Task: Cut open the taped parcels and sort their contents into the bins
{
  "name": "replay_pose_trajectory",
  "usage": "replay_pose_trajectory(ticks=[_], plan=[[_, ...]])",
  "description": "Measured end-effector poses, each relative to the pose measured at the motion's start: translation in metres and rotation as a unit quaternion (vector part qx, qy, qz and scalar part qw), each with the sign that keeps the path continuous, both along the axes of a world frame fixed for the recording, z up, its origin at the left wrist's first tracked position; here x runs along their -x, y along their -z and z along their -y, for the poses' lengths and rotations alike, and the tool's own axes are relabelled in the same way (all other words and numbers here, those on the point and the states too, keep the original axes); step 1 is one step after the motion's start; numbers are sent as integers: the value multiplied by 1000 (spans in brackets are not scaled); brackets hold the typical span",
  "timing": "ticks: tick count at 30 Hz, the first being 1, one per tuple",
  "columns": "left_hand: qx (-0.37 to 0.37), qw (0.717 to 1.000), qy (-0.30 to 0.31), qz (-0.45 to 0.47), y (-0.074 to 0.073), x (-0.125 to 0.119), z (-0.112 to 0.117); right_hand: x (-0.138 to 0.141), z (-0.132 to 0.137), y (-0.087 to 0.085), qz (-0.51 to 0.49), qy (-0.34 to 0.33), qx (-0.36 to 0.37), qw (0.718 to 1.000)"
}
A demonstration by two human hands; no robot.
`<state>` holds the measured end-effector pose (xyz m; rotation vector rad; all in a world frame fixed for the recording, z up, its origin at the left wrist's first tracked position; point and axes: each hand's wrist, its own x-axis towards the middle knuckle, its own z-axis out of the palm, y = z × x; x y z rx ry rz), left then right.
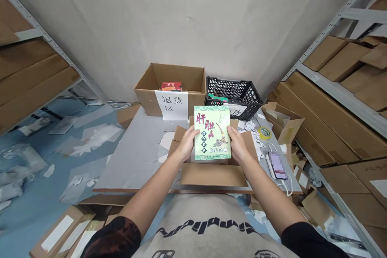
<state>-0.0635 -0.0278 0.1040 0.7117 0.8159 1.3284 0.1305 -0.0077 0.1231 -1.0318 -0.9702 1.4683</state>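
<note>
A pale green book (212, 132) with red Chinese lettering is held upright, cover towards me, above an open cardboard box (211, 174) on the grey table (136, 157). My left hand (187, 142) grips the book's left edge, fingers closed around it. My right hand (236, 143) grips its right edge the same way. The box's flaps stand open below my hands, and the book hides its inside.
At the table's back stand a large open carton (172, 88) with a white label and a red book inside, and a black plastic crate (233, 92). A tape roll (264, 132), a phone (278, 164) and paper scraps lie at the right. Metal shelves with flat cartons flank both sides.
</note>
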Motion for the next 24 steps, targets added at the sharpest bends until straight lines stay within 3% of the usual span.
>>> replay_pose_trajectory(ticks=[5, 13, 19, 24], plan=[[4, 1000, 22, -9, -2, 15, 8, 9, 11, -2, -20, -10, 28, 999], [26, 998, 55, -35, 1, 24, 4, 27, 8, 11, 0, 23, 37, 999], [45, 998, 17, -30, 14, 16, -10, 28, -2, 19, -9, 23, 10, 1000], [27, 994, -1, -103, 13, 11, -6, 21, -7, 25, 15, 27, -17, 999]])
